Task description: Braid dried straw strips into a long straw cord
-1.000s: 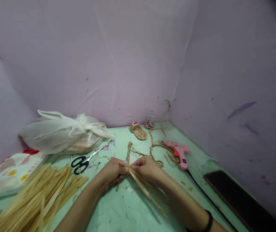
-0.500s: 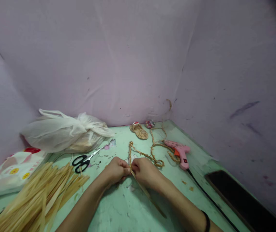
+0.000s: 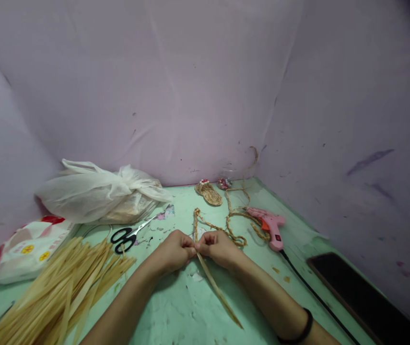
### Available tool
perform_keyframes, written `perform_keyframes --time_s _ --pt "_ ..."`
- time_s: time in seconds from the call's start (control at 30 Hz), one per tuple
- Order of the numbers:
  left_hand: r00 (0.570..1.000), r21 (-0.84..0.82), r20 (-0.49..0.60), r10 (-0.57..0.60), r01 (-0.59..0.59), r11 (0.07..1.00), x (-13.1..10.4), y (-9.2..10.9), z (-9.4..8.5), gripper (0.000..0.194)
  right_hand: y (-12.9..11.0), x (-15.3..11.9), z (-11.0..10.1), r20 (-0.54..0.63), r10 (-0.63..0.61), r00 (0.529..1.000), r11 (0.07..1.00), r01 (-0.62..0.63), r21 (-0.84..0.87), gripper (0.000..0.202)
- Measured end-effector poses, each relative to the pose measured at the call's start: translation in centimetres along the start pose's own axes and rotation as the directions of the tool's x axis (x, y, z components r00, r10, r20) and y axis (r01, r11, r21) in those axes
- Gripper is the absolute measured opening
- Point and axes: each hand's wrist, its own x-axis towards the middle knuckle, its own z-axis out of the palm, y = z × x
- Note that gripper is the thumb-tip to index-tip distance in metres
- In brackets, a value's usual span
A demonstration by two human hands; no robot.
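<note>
My left hand (image 3: 178, 250) and my right hand (image 3: 219, 248) meet above the table, each pinching the near end of a braided straw cord (image 3: 196, 225). From between my fingertips a loose flat straw strand (image 3: 216, 286) slants down to the right. Beyond my hands the cord bends at a knot-like top, then trails right in twisted loops toward a pink glue gun (image 3: 270, 225). Behind lies a small woven straw slipper (image 3: 209, 193) with red and white beads at its far end. What sits exactly between my fingertips is hidden.
Black-handled scissors (image 3: 127, 238) lie left of my hands, beside a pile of straw strips (image 3: 57, 287). A tied white plastic bag (image 3: 100, 194) and a red-and-white packet (image 3: 28, 249) stand behind. At right are the glue gun's black cable (image 3: 310, 290) and a dark phone-like slab (image 3: 356, 292).
My right hand's fingers have turned and now pinch closer to my left fingertips. The loose strand hangs a little differently. The whole view has shifted slightly.
</note>
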Motion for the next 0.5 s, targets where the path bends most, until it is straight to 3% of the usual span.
perform_keyframes --time_s 0.13,0.27,0.4,0.5 --pt "1.0 0.053 -0.011 0.023 -0.022 0.998 -0.1 0.3 0.2 0.016 0.1 0.1 0.1 -0.022 -0.016 1.0 0.998 0.014 -0.064 0.013" --pt "0.983 0.239 -0.146 0.112 -0.075 0.968 -0.1 0.8 0.7 0.014 -0.2 -0.1 0.0 -0.003 0.008 1.0 0.998 -0.008 -0.066 0.014" --pt "0.97 0.378 -0.208 0.126 -0.038 0.925 -0.1 1.0 1.0 0.016 0.0 0.0 -0.3 0.108 0.0 0.994 1.0 0.002 -0.022 0.017" --pt "0.971 0.358 -0.213 0.11 -0.027 0.934 -0.1 0.9 0.9 0.017 0.5 0.3 -0.6 0.174 -0.025 0.984 0.999 0.019 0.039 0.016"
